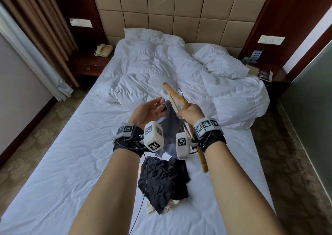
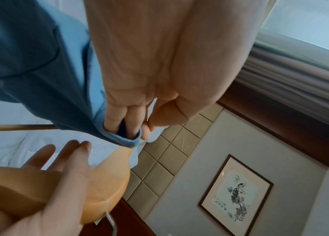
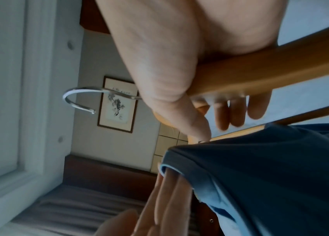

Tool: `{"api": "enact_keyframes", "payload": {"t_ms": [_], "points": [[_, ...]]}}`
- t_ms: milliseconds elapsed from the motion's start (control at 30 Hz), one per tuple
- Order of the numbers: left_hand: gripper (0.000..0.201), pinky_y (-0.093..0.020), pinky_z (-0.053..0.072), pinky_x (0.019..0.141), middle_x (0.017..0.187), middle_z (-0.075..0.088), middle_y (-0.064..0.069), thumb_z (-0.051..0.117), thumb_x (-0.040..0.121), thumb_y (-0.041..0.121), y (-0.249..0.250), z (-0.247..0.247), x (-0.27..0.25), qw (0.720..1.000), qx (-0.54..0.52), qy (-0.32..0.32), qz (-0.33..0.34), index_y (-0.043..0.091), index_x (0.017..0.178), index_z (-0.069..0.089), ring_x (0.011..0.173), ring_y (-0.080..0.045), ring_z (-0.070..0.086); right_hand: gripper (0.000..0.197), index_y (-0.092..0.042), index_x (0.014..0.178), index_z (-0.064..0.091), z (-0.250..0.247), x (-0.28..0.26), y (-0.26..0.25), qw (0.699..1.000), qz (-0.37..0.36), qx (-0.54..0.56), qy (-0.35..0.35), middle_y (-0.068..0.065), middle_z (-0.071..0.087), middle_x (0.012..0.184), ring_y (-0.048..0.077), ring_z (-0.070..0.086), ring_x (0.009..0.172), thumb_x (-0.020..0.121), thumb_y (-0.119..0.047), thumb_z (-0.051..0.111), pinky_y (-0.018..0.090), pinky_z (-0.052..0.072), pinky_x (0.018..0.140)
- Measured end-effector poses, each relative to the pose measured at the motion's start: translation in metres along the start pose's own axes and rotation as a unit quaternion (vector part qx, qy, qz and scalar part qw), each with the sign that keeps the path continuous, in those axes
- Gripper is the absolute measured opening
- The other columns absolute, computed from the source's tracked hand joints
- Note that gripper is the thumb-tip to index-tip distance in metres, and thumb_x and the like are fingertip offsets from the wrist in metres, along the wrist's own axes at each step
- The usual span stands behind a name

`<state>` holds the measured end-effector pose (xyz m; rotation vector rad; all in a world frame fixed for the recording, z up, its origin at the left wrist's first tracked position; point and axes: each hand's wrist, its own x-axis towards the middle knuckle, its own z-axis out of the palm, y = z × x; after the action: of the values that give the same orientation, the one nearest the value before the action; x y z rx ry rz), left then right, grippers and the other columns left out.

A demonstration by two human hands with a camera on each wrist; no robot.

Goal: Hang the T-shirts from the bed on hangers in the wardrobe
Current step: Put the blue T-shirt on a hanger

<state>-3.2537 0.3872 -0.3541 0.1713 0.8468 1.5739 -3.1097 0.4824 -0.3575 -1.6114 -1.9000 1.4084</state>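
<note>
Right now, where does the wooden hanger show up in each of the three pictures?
Head: hanger just right of centre, held by the right hand.
Left wrist: bottom left, under that hand.
Right wrist: upper right, crossing the palm.
Shared landmark: blue T-shirt beside it.

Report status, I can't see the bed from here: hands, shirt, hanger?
Left hand fingers hooked inside blue T-shirt hem. Right hand grips wooden hanger. Black T-shirt waiting on bed.
</note>
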Motion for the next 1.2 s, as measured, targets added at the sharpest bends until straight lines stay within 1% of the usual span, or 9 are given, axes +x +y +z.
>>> {"api": "enact_keyframes", "payload": {"t_ms": [100, 200, 367, 467, 567, 700, 833, 933, 1200], "points": [[0.021, -0.031, 0.045, 0.075, 0.092, 0.057, -0.011, 0.049, 0.073, 0.005, -0.005, -0.002, -0.005, 1.0, 0.004, -0.02, -0.012, 0.004, 0.093, 0.053, 0.079, -0.019, 0.051, 0.022, -0.011, 0.081, 0.06, 0.003, -0.006, 0.008, 0.994, -0.024, 0.089, -0.05, 0.013, 0.07, 0.087, 0.029, 0.071, 0.091, 0.077, -0.013, 0.081, 0.044, 0.058, 0.091], [0.021, -0.035, 0.057, 0.078, 0.102, 0.061, -0.016, 0.038, 0.084, 0.003, -0.012, -0.006, -0.005, 0.999, 0.013, -0.012, -0.035, 0.002, 0.098, 0.054, 0.095, -0.028, 0.063, 0.026, -0.013, 0.075, 0.058, 0.012, -0.014, 0.008, 0.986, -0.037, 0.145, -0.079, 0.006, 0.065, 0.077, 0.025, 0.07, 0.084, 0.077, -0.011, 0.084, 0.042, 0.059, 0.089], [0.024, -0.04, 0.06, 0.083, 0.124, 0.059, -0.022, 0.036, 0.09, -0.001, -0.014, -0.013, -0.008, 0.998, 0.043, 0.014, -0.036, 0.003, 0.109, 0.051, 0.1, -0.035, 0.069, 0.022, -0.005, 0.086, 0.067, 0.025, -0.02, 0.015, 0.979, -0.005, 0.199, -0.044, 0.014, 0.069, 0.078, 0.035, 0.072, 0.084, 0.07, -0.008, 0.081, 0.053, 0.058, 0.089], [0.027, -0.042, 0.061, 0.08, 0.126, 0.063, -0.015, 0.041, 0.1, 0.006, -0.015, -0.015, -0.014, 0.992, 0.107, 0.065, -0.014, 0.002, 0.124, 0.053, 0.101, -0.034, 0.069, 0.016, -0.012, 0.072, 0.06, 0.025, -0.026, 0.019, 0.987, -0.012, 0.161, -0.018, 0.011, 0.067, 0.074, 0.036, 0.07, 0.082, 0.069, -0.008, 0.076, 0.05, 0.058, 0.088], [0.037, -0.036, 0.059, 0.077, 0.128, 0.064, -0.007, 0.046, 0.098, 0.001, -0.015, -0.023, -0.019, 0.966, 0.243, 0.087, 0.019, 0.012, 0.132, 0.055, 0.11, -0.026, 0.066, 0.019, -0.014, 0.071, 0.058, 0.017, -0.03, 0.022, 0.993, -0.023, 0.112, 0.001, 0.008, 0.063, 0.071, 0.025, 0.062, 0.075, 0.078, -0.001, 0.07, 0.039, 0.055, 0.078], [0.049, -0.027, 0.053, 0.08, 0.129, 0.064, 0.002, 0.055, 0.092, -0.006, -0.019, -0.025, -0.018, 0.915, 0.403, 0.025, 0.011, 0.021, 0.133, 0.057, 0.104, -0.016, 0.063, 0.022, -0.01, 0.066, 0.058, 0.008, -0.041, 0.019, 0.99, -0.053, 0.128, -0.037, 0.021, 0.062, 0.071, 0.024, 0.057, 0.07, 0.08, 0.004, 0.067, 0.029, 0.045, 0.068], [0.018, -0.024, 0.045, 0.075, 0.102, 0.07, -0.006, 0.067, 0.09, 0.005, -0.031, -0.017, -0.012, 0.848, 0.53, 0.002, -0.002, 0.015, 0.105, 0.068, 0.09, -0.014, 0.058, 0.025, -0.011, 0.067, 0.056, 0.006, -0.044, 0.015, 0.987, -0.094, 0.115, -0.064, 0.011, 0.053, 0.066, 0.02, 0.053, 0.065, 0.075, 0.009, 0.07, 0.03, 0.046, 0.069], [0.008, -0.02, 0.054, 0.069, 0.083, 0.065, -0.004, 0.062, 0.095, 0.005, -0.034, -0.016, -0.011, 0.88, 0.474, 0.019, 0.023, 0.01, 0.09, 0.065, 0.079, -0.012, 0.062, 0.028, -0.014, 0.072, 0.054, 0.005, -0.036, 0.018, 0.993, -0.099, 0.06, -0.027, 0.0, 0.052, 0.063, 0.018, 0.052, 0.063, 0.071, 0.009, 0.07, 0.03, 0.045, 0.07], [0.007, -0.024, 0.057, 0.06, 0.085, 0.065, -0.007, 0.054, 0.099, 0.007, -0.026, -0.008, -0.011, 0.92, 0.375, 0.069, 0.096, 0.007, 0.096, 0.06, 0.069, -0.012, 0.066, 0.015, -0.015, 0.087, 0.06, 0.003, -0.027, 0.036, 0.996, -0.011, -0.029, 0.078, 0.002, 0.063, 0.08, 0.027, 0.06, 0.08, 0.077, -0.005, 0.066, 0.028, 0.044, 0.07]]}}
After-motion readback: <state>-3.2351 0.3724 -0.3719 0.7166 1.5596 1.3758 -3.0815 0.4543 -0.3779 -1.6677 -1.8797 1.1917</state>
